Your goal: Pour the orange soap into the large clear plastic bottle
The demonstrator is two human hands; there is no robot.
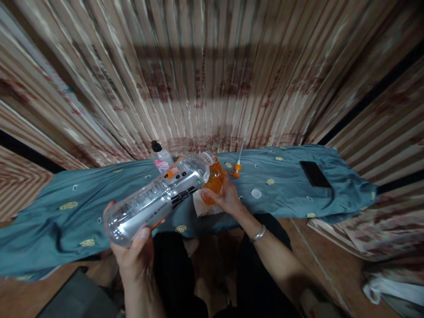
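My left hand (134,247) is wrapped round the base of a large clear plastic bottle (159,198) with a silver label. The bottle is tilted, its neck up and to the right, against the top of an orange bottle (214,182). Around that orange bottle my right hand (227,194) is closed, holding it near a pale cloth or paper (203,207). Whether liquid is flowing between the two cannot be made out. An orange pump top (237,168) with a long clear tube lies just beyond my right hand. A white round cap (256,193) lies to the right.
Behind the large bottle stands a clear bottle with a black pump (161,157). A dark phone (314,174) lies on the right of the green patterned cloth (288,198) covering the narrow table. Striped curtains (205,79) hang close behind and on both sides.
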